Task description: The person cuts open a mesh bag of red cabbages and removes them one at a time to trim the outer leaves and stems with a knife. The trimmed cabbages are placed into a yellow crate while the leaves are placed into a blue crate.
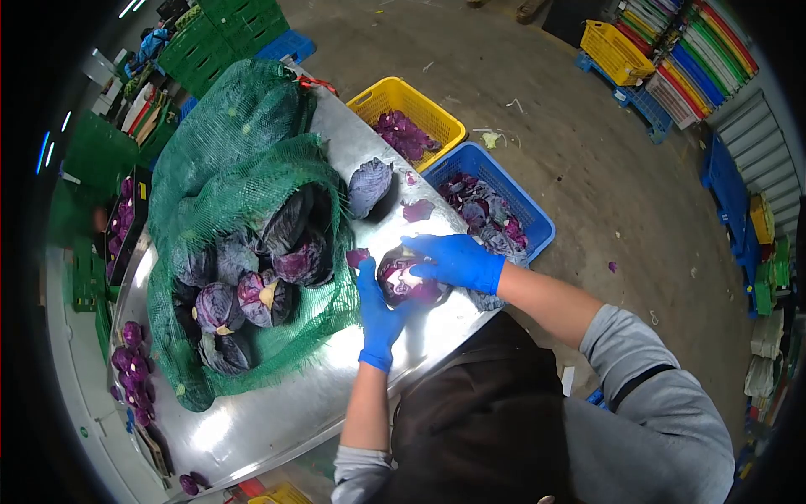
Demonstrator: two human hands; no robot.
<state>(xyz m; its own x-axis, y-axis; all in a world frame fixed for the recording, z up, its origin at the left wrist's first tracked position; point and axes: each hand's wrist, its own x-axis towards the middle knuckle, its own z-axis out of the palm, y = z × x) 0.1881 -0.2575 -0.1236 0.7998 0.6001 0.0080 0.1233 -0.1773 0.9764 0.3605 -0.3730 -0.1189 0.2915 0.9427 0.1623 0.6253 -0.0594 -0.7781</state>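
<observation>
A red cabbage [393, 277] with a pale cut base sits between my two blue-gloved hands, over the metal table. My left hand [379, 319] is closed against its near left side, and a scrap of purple leaf [358, 256] shows at the fingertips. From the right, my right hand [462, 262] curls over the cabbage, fingers on its top beside the pale part. The undersides of both hands are hidden. Left of them, a green mesh sack [227, 126] lies open with several red cabbages [220, 307] showing. A loose outer leaf [369, 186] rests farther back.
Past the table's [336, 126] right edge stand a yellow crate [453, 126] and a blue crate [541, 228], both holding purple leaves. Several small purple cabbages [133, 365] line the left edge. Green crates [239, 25] are stacked behind; coloured trays stand far right.
</observation>
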